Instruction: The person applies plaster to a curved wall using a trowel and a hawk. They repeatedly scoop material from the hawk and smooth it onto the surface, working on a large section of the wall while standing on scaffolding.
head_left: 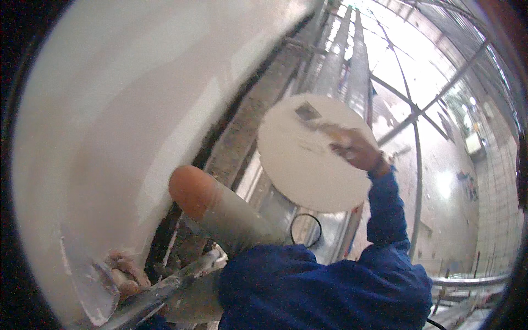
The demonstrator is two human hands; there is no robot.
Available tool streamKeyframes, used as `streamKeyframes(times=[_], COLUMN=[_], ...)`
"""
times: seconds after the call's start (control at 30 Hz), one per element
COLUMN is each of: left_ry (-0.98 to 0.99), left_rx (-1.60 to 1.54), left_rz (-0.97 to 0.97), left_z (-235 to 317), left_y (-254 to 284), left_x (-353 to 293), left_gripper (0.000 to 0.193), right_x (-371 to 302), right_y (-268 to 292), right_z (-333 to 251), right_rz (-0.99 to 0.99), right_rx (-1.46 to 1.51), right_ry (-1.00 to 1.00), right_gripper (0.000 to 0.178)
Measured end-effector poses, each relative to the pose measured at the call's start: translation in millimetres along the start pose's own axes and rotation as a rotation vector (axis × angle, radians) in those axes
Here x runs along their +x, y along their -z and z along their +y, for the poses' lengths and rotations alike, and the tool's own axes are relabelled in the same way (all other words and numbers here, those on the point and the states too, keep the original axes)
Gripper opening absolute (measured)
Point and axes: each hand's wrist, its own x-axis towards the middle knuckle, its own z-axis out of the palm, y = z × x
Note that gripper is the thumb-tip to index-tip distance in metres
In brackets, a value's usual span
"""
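My right hand [357,151] is closed around the handle of a putty knife [308,111] with a squarish grey metal blade. It reaches over a wide, round, off-white surface [313,176], which may be the top of a tub of filler; a few marks show near its middle. At the lower left, my left hand [125,273] grips a broad, pale scraper blade [94,289] beside the wall. A metal tube [170,286] partly hides that hand. Blue sleeves cover my arms, and my bent knee [190,192] sticks out between the hands.
A large pale wall [126,110] with smooth, darker patches fills the left side. Along its foot runs a rough ledge [247,110]. Metal scaffold poles [415,110] cross at the right, above a lower floor. A black ring [306,229] lies below the round surface.
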Motion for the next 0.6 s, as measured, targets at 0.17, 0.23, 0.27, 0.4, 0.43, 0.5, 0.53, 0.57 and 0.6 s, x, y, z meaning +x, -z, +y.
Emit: streamKeyframes(times=[0.17,0.23,0.27,0.4,0.43,0.5,0.53,0.57,0.6], left_ry=[-0.121,-0.096,-0.109,-0.164,-0.291,-0.356,-0.263,-0.189,0.039], left_rx=[-0.131,-0.095,0.136,-0.591,-0.214,0.516,0.613,0.628,0.39], left_rz=[-0.329,-0.202,-0.213,-0.436,-0.292,0.04,0.169,0.229,0.247], left_z=[15.1,18.7,22.5,1.0,18.1,77.8,110.7,116.6,140.0], left_y=[-4.8,-21.7,-20.5,-25.5,-24.1,-64.0,-73.9,-78.3,-98.8], left_x=[22.4,16.1,13.1,21.5,26.7,0.9,6.7,42.6,63.8], left_gripper=[0.052,0.045,0.043,0.044,0.04,0.034,0.036,0.037,0.044], right_x=[12.1,18.9,23.8,45.6,52.1,35.6,51.3,46.2,41.3], right_y=[6.5,-23.5,-38.6,-84.1,-79.4,-95.9,-95.1,-84.2,-78.7], right_z=[-13.1,-7.9,-7.2,-9.7,-12.7,-30.5,-40.3,-33.2,-26.7], right_rz=[0.746,0.852,0.872,0.872,0.863,0.76,0.746,0.705,0.679], right_rx=[-0.521,-0.599,-0.532,-0.25,-0.189,-0.006,0.058,0.032,0.041], right_ry=[-0.012,-0.026,-0.063,-0.171,-0.187,-0.229,-0.214,-0.203,-0.207], right_gripper=[0.017,0.019,0.02,0.025,0.026,0.028,0.029,0.031,0.032])
